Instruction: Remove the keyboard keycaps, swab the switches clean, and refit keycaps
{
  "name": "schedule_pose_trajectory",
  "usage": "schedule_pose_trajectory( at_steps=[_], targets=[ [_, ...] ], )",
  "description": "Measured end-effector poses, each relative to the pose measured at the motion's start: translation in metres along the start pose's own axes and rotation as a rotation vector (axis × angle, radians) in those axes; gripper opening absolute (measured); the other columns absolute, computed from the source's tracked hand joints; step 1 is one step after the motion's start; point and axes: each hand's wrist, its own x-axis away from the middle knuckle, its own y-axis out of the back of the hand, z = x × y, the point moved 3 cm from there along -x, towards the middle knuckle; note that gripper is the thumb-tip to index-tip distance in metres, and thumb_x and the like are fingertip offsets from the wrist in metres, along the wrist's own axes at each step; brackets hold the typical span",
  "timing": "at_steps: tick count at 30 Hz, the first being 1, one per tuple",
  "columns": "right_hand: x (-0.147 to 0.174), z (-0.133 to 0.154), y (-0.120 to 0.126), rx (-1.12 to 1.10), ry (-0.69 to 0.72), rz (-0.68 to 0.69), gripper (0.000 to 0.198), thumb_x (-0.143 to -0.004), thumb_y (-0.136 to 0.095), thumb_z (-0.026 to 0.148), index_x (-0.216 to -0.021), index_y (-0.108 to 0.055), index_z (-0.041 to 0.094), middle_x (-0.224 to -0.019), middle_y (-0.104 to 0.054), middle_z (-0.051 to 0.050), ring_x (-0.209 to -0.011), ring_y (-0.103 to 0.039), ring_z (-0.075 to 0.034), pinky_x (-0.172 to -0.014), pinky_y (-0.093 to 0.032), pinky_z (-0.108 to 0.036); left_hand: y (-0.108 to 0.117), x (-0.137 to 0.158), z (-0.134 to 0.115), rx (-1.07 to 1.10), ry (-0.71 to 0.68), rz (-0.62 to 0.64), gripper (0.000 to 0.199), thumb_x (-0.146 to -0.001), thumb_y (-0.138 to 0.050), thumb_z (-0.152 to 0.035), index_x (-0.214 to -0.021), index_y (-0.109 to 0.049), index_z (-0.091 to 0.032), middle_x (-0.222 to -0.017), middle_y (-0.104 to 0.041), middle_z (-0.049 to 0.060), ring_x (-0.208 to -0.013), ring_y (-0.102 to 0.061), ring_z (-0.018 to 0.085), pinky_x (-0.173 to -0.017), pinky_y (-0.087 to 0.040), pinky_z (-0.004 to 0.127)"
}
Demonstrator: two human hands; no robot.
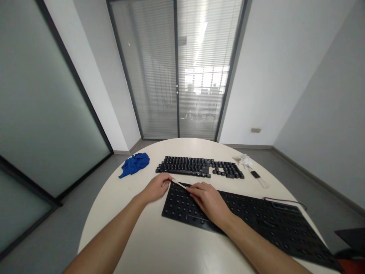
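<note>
A black keyboard base [242, 207] with its keycaps off lies slantwise on the table, rows of round key posts showing. My right hand [209, 199] is over its left part, fingers pinched on a thin pale stick [179, 184] that looks like a cotton swab. The stick runs along the base's upper left edge. At that corner, my left hand [157, 187] has its fingers curled against the base, close to the stick's far end. Whether those fingertips also touch the stick I cannot tell. Behind both hands, the removed black keycaps [185, 166] are laid out in keyboard order.
A crumpled blue cloth [135, 164] lies at the left of the round white table [137, 236]. At the right are a crumpled white tissue [244, 160] and a bundle of thin pale sticks with a black band [255, 174]. A dark cable [285, 200] curves behind the base.
</note>
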Motion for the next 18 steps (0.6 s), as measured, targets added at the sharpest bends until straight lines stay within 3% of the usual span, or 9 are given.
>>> schedule_pose_trajectory(
  at_steps=[9, 18],
  targets=[
    [0.001, -0.004, 0.010, -0.002, 0.024, 0.047, 0.026, -0.097, -0.056, 0.016, -0.115, -0.072, 0.026, -0.109, -0.074, -0.005, -0.098, -0.063, -0.023, -0.084, -0.047, -0.037, -0.002, -0.001, 0.004, 0.028, 0.001, -0.020, 0.029, -0.085, -0.049, -0.006, -0.100, -0.070, -0.020, -0.100, -0.070, 0.005, -0.098, -0.063, 0.021, -0.090, -0.048, 0.034],
    [0.005, -0.025, 0.032, 0.004, -0.036, 0.025, 0.025, -0.094, -0.059, 0.015, -0.110, -0.074, 0.025, -0.102, -0.075, -0.003, -0.095, -0.065, -0.022, -0.086, -0.047, -0.036, -0.005, -0.004, 0.005, 0.013, -0.010, -0.012, 0.026, -0.087, -0.050, -0.009, -0.099, -0.070, -0.021, -0.100, -0.071, 0.004, -0.098, -0.064, 0.021, -0.090, -0.048, 0.034]
  ],
)
